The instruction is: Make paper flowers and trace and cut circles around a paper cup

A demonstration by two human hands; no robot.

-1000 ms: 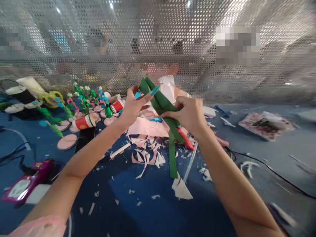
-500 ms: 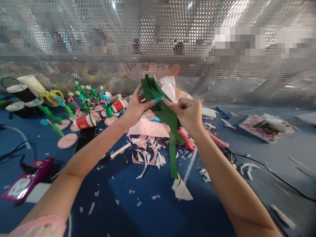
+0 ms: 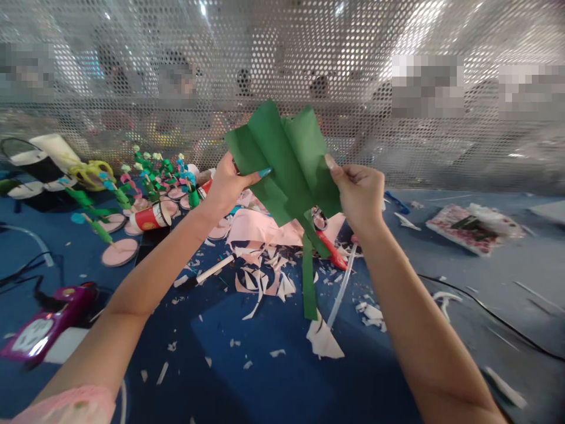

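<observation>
The green paper [image 3: 285, 168], bunched narrow a moment earlier, now spreads into a wide pleated fan, with the left hand [image 3: 226, 187] and right hand [image 3: 362, 191] farther apart. On the tabletop [image 3: 265, 388], a red-and-white cup [image 3: 150, 218] lies tipped on its side; its inside is too small to read clearly. The left hand pinches the paper's left side, the right hand its right edge, holding it up between them.

- The green paper [image 3: 285, 168] is spreading from a narrow folded bundle into a broad, creased fan, rising toward 12 o'clock and covering the white sheet behind.
- The right fingers [image 3: 336, 169] are pulling away toward 3 o'clock.
- The left fingers [image 3: 253, 178] are shifting toward 9 o'clock.
</observation>
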